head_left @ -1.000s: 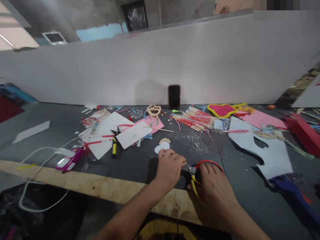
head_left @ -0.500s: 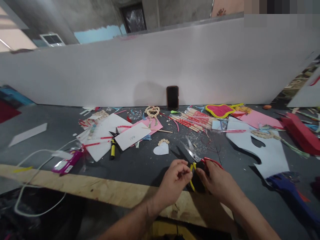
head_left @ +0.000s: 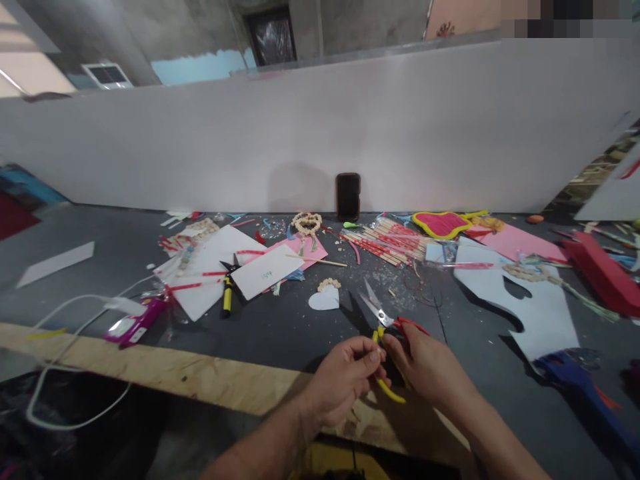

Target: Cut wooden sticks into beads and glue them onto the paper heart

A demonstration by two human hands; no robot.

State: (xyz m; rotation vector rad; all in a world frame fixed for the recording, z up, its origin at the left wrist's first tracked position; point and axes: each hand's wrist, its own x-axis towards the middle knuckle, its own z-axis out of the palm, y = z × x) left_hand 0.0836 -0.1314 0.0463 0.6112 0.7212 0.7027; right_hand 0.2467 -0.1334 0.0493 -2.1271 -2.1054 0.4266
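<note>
My right hand (head_left: 425, 363) grips scissors (head_left: 381, 313) with a red handle, their blades slightly apart and pointing away to the upper left. Close beside it, my left hand (head_left: 345, 373) is closed in a pinch; something small and pale seems to show at its fingertips, too small to name. A curved yellow piece (head_left: 393, 392) runs from below the scissors' pivot past the left fingertips; whether it belongs to the scissors I cannot tell. Beyond the hands, a white heart cutout (head_left: 324, 299) lies on the dark table, a beaded piece (head_left: 330, 283) at its upper edge.
Yellow-black pliers (head_left: 227, 293) and white cards (head_left: 267, 272) lie left, near a purple device (head_left: 135, 323) and white cable (head_left: 37, 400). A phone (head_left: 348, 197) stands against the white panel (head_left: 200, 153). Right are red-patterned sticks (head_left: 380, 240), a white cutout sheet (head_left: 483, 273) and a blue tool (head_left: 575, 373).
Both hands have shifted slightly down. The scissors have turned a little, their blades looking closer together, and more of the yellow piece shows below the fingers.
</note>
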